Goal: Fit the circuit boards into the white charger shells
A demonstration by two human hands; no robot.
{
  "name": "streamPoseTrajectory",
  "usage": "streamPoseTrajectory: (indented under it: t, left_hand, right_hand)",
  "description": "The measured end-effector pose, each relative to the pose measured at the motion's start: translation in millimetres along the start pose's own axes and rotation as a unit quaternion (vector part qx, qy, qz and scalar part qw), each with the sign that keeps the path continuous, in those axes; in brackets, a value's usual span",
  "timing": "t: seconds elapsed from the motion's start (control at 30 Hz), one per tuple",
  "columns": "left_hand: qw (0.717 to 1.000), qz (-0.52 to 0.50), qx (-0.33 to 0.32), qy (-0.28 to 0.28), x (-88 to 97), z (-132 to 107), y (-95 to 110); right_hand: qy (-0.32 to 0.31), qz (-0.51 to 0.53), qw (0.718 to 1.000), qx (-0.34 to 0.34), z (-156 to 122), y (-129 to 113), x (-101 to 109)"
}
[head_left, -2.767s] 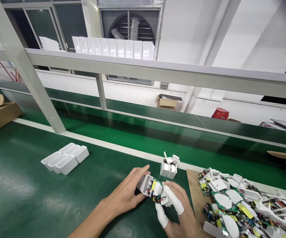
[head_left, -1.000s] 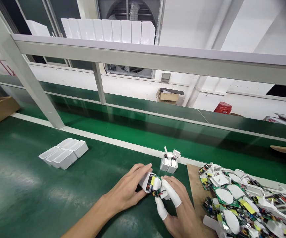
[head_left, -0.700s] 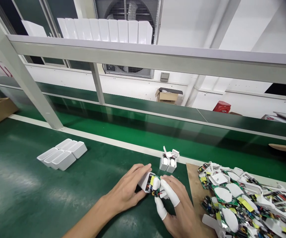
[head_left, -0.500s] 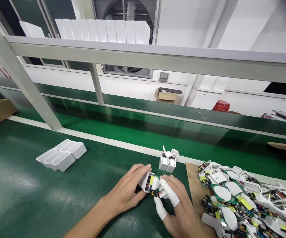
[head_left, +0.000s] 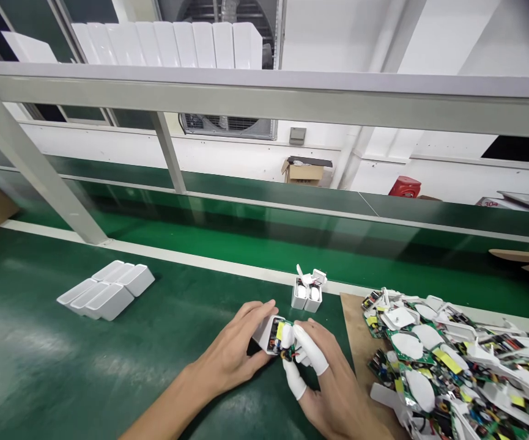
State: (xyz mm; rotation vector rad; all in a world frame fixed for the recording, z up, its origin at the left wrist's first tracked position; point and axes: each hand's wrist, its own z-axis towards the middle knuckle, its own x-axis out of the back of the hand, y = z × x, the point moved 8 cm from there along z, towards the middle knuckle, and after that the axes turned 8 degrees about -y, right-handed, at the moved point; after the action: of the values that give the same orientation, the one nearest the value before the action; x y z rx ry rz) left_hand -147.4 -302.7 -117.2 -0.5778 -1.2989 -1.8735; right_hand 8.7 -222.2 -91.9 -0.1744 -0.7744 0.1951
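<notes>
Between my hands, low in the middle of the head view, is a white plastic housing (head_left: 263, 333) lying on its side. My left hand (head_left: 234, 342) is closed around it, thumb below and fingers above. At its right end sits a circuit board (head_left: 282, 340) with yellow-taped and white parts, partly in the housing's mouth. White finger cots cover the thumb and some fingers of my right hand (head_left: 326, 379), which pinches the board's right side. How deep the board sits inside is hidden by the housing wall and my fingers.
Two filled white housings (head_left: 307, 293) stand just beyond my hands. Several hollow white housings (head_left: 106, 290) lie grouped at the left. A heap of circuit boards (head_left: 457, 366) covers cardboard (head_left: 353, 324) at the right. A metal frame post (head_left: 44, 159) rises from the bench at the left.
The view has shifted slightly. Both hands keep nearly the same hold on the housing and the circuit board, with no clear movement between them.
</notes>
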Motion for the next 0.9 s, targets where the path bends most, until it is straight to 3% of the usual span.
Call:
streamPoseTrajectory:
  t: [0.3, 0.53, 0.9]
  left_hand:
    - [1.0, 0.021, -0.001, 0.005, 2.0, 2, 3]
    - [1.0, 0.021, 0.004, 0.006, 1.6, 1, 2]
    - [1.0, 0.008, 0.015, 0.005, 1.7, -1, -1]
  right_hand:
    - [-0.027, -0.002, 1.0, -0.003, -10, 8, -11]
    - [0.0, -0.012, 1.0, 0.011, -1, 2, -1]
    - [0.001, -0.002, 1.0, -0.015, -9, 10, -8]
